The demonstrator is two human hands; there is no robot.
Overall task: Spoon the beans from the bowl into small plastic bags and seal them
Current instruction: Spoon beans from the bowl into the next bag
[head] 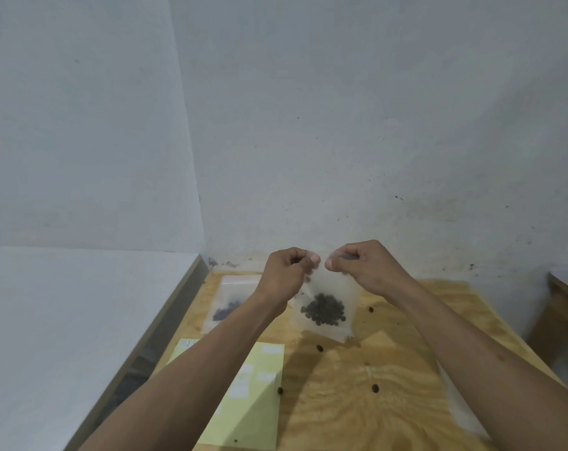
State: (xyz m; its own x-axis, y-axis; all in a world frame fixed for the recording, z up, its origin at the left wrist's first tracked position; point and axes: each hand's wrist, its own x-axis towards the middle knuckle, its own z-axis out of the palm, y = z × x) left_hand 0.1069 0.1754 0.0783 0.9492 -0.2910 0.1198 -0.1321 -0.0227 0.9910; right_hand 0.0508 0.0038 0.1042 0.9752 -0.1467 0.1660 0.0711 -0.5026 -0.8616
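Loose beans [375, 388] dot the open tabletop [341, 402]; a filled bag [230, 301] lies far left.

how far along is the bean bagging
Done: one bag with beans lies flat on the table. In hand: the left hand and right hand pinch the top of a second bag, seemingly sealing it. Left: loose beans lie scattered; the bowl is out of view.

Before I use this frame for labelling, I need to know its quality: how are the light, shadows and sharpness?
Head view: soft, dim, even light, no glare; the forearms and held bag cast clear shadows on the wooden table. Both hands look slightly soft, the beans merge into a dark clump, and wide-angle distortion bends the wall corner and table edges.
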